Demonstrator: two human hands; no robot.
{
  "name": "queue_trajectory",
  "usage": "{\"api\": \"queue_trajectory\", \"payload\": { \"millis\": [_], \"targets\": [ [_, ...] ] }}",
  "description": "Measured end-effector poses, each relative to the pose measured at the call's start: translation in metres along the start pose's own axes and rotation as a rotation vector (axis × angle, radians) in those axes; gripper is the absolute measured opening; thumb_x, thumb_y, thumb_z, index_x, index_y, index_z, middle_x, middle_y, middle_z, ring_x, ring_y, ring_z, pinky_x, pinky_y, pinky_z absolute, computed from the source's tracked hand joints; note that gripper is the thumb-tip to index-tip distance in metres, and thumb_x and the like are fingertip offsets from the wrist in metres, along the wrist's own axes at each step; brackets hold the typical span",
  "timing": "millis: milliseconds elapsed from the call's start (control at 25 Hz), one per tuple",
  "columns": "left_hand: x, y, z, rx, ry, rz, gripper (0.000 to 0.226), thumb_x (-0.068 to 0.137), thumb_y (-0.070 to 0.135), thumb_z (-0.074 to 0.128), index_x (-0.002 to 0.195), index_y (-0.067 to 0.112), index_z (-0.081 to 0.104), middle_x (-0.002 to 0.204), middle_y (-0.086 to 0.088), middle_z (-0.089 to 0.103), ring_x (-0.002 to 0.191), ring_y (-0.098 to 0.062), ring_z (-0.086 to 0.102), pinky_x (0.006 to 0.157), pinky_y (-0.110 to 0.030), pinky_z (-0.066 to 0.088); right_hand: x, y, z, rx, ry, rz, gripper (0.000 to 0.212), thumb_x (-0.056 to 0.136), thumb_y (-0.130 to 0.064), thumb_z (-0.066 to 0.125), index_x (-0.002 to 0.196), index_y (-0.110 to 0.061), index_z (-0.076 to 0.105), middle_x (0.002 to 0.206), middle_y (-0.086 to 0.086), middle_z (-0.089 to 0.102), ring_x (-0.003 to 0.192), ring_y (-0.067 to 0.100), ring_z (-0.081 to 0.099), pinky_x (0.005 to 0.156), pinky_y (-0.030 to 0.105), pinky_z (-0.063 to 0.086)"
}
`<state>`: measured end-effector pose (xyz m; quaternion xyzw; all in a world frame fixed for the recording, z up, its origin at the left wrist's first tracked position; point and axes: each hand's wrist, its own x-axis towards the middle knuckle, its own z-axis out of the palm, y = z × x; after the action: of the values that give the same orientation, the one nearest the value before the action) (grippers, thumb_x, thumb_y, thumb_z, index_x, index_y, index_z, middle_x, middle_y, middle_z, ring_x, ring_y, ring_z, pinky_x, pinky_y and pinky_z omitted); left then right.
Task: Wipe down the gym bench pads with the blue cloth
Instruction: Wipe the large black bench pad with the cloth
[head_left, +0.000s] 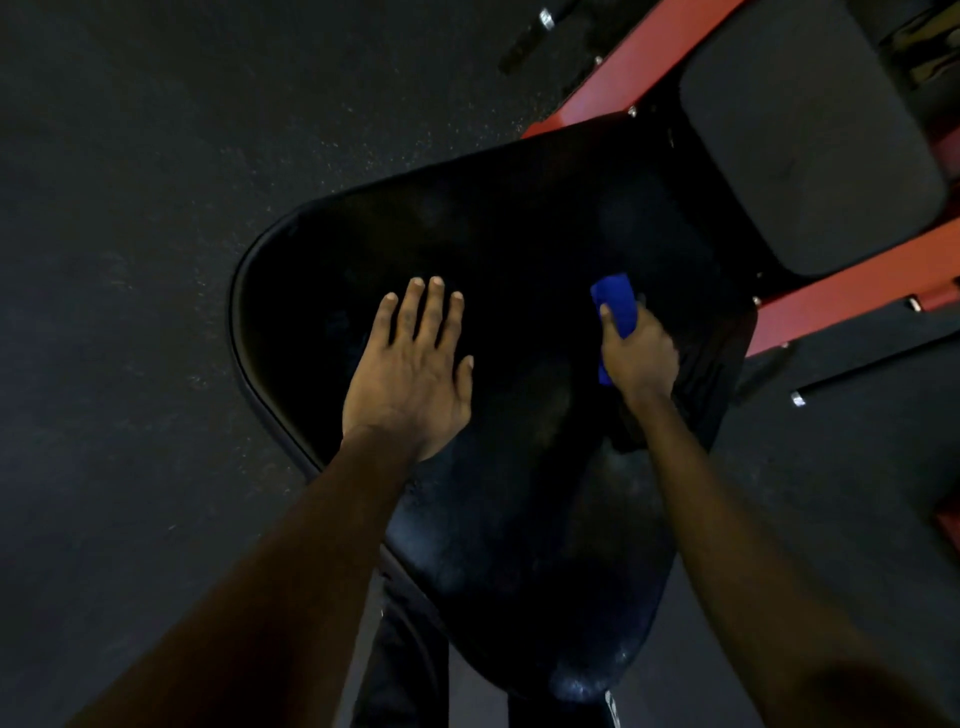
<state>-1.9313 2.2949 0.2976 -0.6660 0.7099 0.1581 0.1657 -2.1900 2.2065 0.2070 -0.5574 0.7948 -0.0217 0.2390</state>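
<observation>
A large black bench pad (519, 234) fills the middle of the view, wide at the far end and narrowing toward me. My left hand (415, 374) rests flat on its left half with straight fingers. My right hand (641, 358) grips a folded blue cloth (618, 304) and holds it against the pad's right side. Part of the cloth sticks out past my fingers; the rest is hidden under the hand. A second, greyer pad (810, 145) lies beyond at the upper right.
Red steel frame beams (852, 296) run under and beside the pads at the right. Dark speckled rubber floor (130, 208) surrounds the bench on the left. A black bar with a metal end (797, 399) lies on the floor at the right.
</observation>
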Motion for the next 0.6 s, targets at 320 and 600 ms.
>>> {"api": "queue_trajectory", "payload": {
  "millis": [320, 600],
  "targets": [
    [-0.004, 0.000, 0.004, 0.004, 0.069, -0.002, 0.067, 0.104, 0.043, 0.027, 0.160, 0.005, 0.023, 0.167, -0.018, 0.017, 0.155, -0.033, 0.014, 0.126, -0.049, 0.013, -0.196, 0.071, -0.041, 0.022, -0.181, -0.208, 0.058, 0.097, -0.043, 0.062, 0.151, -0.032, 0.045, 0.153, -0.001, 0.050, 0.118, 0.024, 0.064, 0.089, 0.034, 0.055],
    [0.003, 0.092, 0.022, -0.124, 0.032, 0.101, 0.064, 0.105, 0.039, 0.031, 0.159, 0.004, 0.024, 0.167, -0.018, 0.017, 0.155, -0.031, 0.014, 0.126, -0.044, 0.014, -0.096, 0.124, -0.020, 0.108, -0.013, -0.028, 0.044, 0.098, -0.036, 0.062, 0.139, -0.024, 0.056, 0.138, 0.003, 0.062, 0.118, 0.029, 0.062, 0.089, 0.038, 0.051]
  ]
}}
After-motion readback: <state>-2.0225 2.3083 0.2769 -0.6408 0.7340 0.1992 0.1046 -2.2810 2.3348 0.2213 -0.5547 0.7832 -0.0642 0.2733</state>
